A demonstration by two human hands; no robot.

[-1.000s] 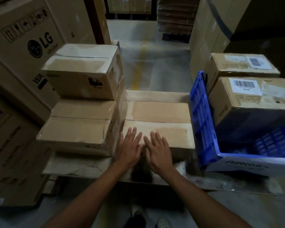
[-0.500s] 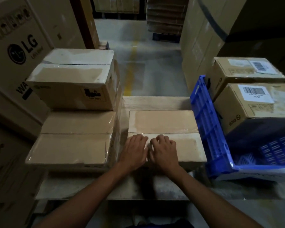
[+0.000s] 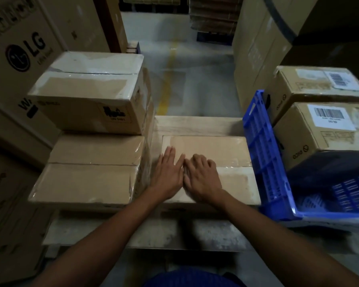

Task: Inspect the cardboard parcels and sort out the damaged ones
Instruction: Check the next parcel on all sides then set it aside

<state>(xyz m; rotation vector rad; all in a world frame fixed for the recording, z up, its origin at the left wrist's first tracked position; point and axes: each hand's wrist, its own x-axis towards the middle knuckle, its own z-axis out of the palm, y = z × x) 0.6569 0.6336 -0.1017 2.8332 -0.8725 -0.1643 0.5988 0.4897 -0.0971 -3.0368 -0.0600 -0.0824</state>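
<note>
Wooden pallet [image 3: 195, 125]: low parcel [image 3: 216, 148], long axis left-right, hands [image 3: 167, 177] [image 3: 202, 179] atop.

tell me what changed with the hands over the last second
Both hands slid forward across the low parcel: the left hand lies flat past the tape seam, the right hand at it, fingers bent. Nothing gripped or released. The left stack and blue crate stayed.
</note>
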